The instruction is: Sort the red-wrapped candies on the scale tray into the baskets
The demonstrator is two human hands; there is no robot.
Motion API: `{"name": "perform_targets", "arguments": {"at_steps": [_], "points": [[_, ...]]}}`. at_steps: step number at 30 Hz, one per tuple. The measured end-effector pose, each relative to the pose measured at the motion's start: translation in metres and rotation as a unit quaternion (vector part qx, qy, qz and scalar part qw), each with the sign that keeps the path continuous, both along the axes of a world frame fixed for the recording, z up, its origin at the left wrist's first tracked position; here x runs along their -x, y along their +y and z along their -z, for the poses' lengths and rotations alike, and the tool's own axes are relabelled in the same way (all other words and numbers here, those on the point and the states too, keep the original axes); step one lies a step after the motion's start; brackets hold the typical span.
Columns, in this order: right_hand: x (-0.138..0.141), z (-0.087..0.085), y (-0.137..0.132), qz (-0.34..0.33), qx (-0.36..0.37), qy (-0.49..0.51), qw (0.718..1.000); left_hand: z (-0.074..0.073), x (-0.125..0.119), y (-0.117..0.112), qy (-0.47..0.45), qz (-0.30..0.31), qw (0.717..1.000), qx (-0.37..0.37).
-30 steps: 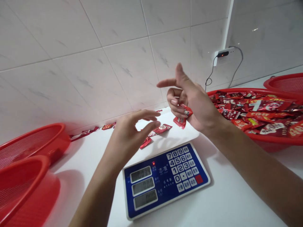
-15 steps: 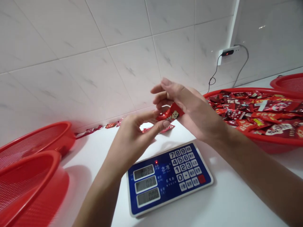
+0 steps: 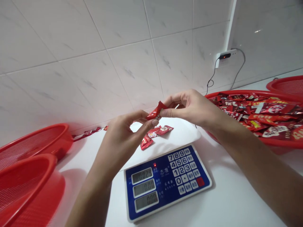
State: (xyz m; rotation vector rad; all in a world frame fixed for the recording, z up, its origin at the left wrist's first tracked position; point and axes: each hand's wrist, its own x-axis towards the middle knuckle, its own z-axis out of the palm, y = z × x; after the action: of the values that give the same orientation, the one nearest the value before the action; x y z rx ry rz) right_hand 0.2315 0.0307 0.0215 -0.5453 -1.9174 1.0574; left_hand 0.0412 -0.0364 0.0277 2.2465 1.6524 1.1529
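Red mesh baskets (image 3: 35, 142) sat at the counter's left edge, left hand (image 3: 123, 132) and right hand (image 3: 191, 105) each pinched shut on one end of a red candy packet (image 3: 155, 113) above the scale (image 3: 165, 179) mid-counter, loose packets (image 3: 156, 132) lay beneath, candy-filled basket (image 3: 279, 143) by the right edge.

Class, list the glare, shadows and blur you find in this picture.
Head view: glare spot on the wall tiles, top right; left hand and right hand, pinching a candy, cast soft shadows on the scale; near basket at lower left looks blurred.
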Motion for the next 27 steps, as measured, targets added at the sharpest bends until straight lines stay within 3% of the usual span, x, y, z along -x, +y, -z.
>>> {"name": "perform_targets", "arguments": {"at_steps": [4,8,14,18,20,24,27], "points": [[0.003,0.002,0.002,0.002,0.003,-0.023,1.000,-0.001,0.003,0.001,0.024,0.020,0.999,-0.018],[0.005,0.008,0.011,0.013,0.017,-0.106,0.994,0.002,0.004,0.008,0.113,-0.016,0.993,-0.031],[-0.001,0.013,0.024,0.139,-0.004,-0.204,0.969,0.019,0.010,0.022,0.272,-0.017,0.960,0.057],[-0.003,0.013,0.022,0.137,-0.014,-0.199,0.970,0.027,0.017,0.029,0.262,-0.018,0.960,0.093],[-0.001,0.013,0.019,0.147,-0.028,-0.186,0.971,0.027,0.022,0.031,0.246,-0.036,0.966,0.072],[0.001,0.008,0.014,0.187,-0.077,-0.163,0.966,0.014,0.029,0.027,0.214,-0.091,0.973,-0.011],[-0.014,0.000,0.016,0.261,-0.090,-0.161,0.948,-0.001,0.029,0.013,0.161,-0.110,0.980,-0.026]]}}
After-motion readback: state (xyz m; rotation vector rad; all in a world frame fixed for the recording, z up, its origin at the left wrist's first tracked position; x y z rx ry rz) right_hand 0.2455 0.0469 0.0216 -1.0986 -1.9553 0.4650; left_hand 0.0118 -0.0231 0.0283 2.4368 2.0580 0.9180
